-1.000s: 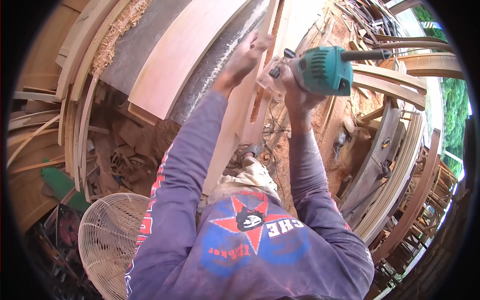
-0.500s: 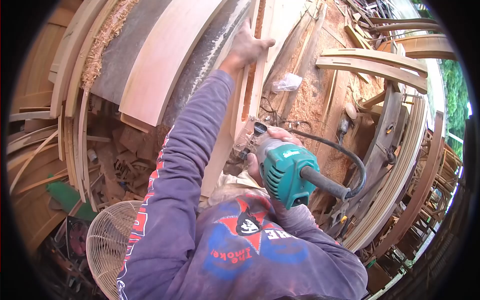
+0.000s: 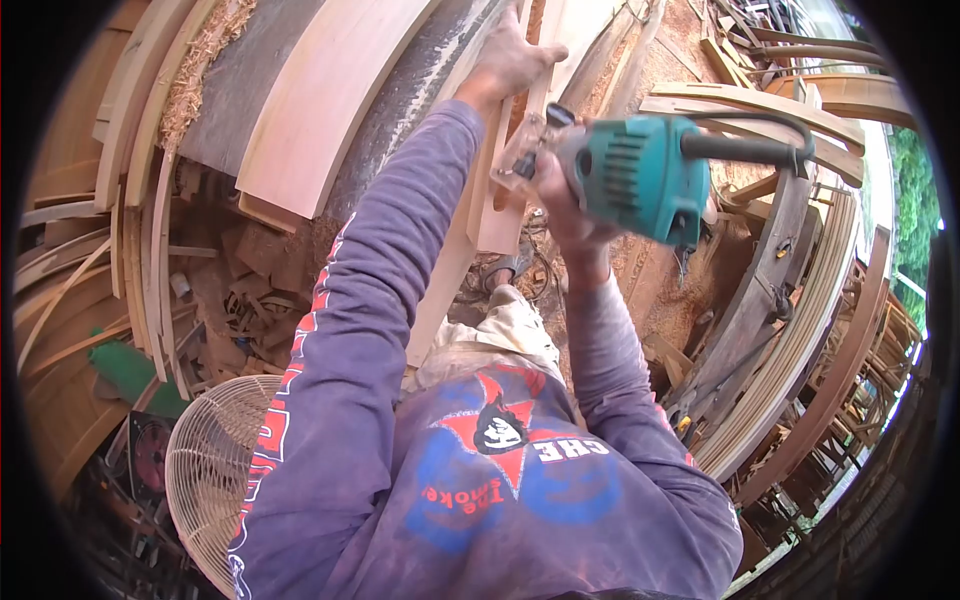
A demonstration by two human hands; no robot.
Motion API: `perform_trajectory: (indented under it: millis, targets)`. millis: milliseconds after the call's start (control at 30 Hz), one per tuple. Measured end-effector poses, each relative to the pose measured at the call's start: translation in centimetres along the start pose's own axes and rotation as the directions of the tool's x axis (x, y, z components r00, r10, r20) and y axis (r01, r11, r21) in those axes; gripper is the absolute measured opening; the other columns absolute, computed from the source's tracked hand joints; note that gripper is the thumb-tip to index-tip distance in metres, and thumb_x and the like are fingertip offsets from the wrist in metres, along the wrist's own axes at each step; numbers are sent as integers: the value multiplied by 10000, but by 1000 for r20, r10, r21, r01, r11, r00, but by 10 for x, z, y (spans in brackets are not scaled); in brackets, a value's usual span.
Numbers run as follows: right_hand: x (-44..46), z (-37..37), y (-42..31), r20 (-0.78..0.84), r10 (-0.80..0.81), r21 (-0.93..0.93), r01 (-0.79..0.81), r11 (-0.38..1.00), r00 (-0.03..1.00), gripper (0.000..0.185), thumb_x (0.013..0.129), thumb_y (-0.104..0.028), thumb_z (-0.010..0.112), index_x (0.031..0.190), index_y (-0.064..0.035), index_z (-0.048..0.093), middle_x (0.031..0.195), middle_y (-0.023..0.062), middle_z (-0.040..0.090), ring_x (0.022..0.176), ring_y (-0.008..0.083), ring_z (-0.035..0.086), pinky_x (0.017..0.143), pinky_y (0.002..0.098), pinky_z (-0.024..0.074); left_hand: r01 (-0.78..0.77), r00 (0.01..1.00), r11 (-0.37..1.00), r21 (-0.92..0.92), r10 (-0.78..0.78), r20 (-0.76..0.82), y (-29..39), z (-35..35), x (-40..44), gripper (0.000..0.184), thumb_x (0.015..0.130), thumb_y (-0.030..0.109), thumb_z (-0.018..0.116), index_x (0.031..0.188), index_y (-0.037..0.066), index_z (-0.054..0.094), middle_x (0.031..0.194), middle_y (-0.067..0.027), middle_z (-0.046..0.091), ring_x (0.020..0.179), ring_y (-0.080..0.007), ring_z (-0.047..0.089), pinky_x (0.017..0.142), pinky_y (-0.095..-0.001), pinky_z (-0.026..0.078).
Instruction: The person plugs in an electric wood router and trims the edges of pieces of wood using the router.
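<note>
My right hand [image 3: 572, 205] is wrapped round the body of a teal power tool [image 3: 640, 175], whose clear guard and black knob point left. The clear guard is over the near part of a slotted wooden piece [image 3: 497, 225]. My left hand [image 3: 512, 58] lies on that same wooden piece farther up, thumb spread to the right across the slot and fingertips near the top edge of the view. A wide, pale curved board [image 3: 325, 105] rests on the grey bench surface [image 3: 250, 85] to the left.
Curved wood strips [image 3: 140, 170] and shavings [image 3: 205, 75] are at the left. A round wire fan cage [image 3: 215, 465] stands at the lower left. Curved pieces [image 3: 765, 110] and stacked long boards [image 3: 790, 345] are at the right. Wood scraps lie below the bench.
The tool first came down toward my body, then went back up and left to the slotted piece. My left hand has come down from just above the wood to rest on it.
</note>
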State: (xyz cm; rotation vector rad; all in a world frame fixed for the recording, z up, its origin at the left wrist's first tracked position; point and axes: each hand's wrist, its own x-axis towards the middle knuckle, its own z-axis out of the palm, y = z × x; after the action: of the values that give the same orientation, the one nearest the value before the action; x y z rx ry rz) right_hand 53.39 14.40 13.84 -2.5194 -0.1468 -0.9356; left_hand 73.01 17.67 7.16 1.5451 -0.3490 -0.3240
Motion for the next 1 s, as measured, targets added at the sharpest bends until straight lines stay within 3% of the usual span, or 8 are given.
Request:
perform_trajectory:
  millis: [100,267,300,367,633,733,900,1000]
  targets:
    - [7,-3,3,-3,-79,-76,79,994,997,495,777,-36,812,1222,57,616,1103,120,682,938,218,676,850,354,573,72,997,992,-108,-71,8,13,0,-3,836,768,106,790,1492,-43,401,1295,-221,638,1203,-320,629,1037,-399,500]
    - [-19,-32,-50,152,286,48,-296,954,946,600,754,-77,785,1286,1,520,1208,132,583,1107,235,590,996,390,488,-40,999,998,50,41,-10,8,-5,-1,786,814,82,751,1503,-36,392,1352,-244,608,1216,-320,624,1056,-398,491]
    - [-24,-42,-63,187,291,-2,-296,955,938,622,743,-93,791,1291,-8,509,1223,144,579,1126,247,589,1013,395,481,89,995,961,262,-98,19,-6,-4,7,1150,748,343,875,1568,-129,220,1526,-355,428,1411,-416,480,1206,-383,378]
    - [-52,-46,-83,169,572,216,-596,773,803,781,717,-121,821,1370,-44,399,1255,156,571,1186,286,595,1062,421,468,111,993,946,306,-118,4,-5,-3,8,1141,752,337,873,1570,-121,223,1527,-355,427,1408,-417,484,1206,-387,381]
    - [-42,-41,-79,92,509,393,-501,771,856,799,701,-102,821,1370,-50,386,1271,151,569,1200,275,593,1071,422,469,96,993,937,337,-112,30,-17,-3,6,1086,829,402,807,1580,-105,210,1541,-354,408,1441,-412,443,1218,-417,373]
    - [-23,-24,-49,140,579,471,-569,674,803,722,725,-70,793,1356,-18,446,1277,134,564,1175,245,578,1044,399,463,88,990,994,-69,-80,117,-39,-14,5,882,994,464,582,1570,-112,245,1568,-328,392,1480,-371,398,1246,-399,317]
    - [23,30,27,-165,-38,-238,-2,971,986,346,741,-26,800,1061,6,673,948,51,704,807,174,690,764,308,576,263,961,787,-558,-160,227,4,-35,-70,701,1103,413,237,1564,-111,300,1636,-270,326,1533,-291,319,1280,-347,192]
    - [75,41,57,-344,177,257,-89,962,922,206,747,-64,805,919,14,726,926,62,743,790,166,713,740,301,589,266,960,884,-385,-208,187,30,-49,-115,696,1101,391,329,1573,-118,270,1640,-268,320,1535,-298,317,1274,-347,206]
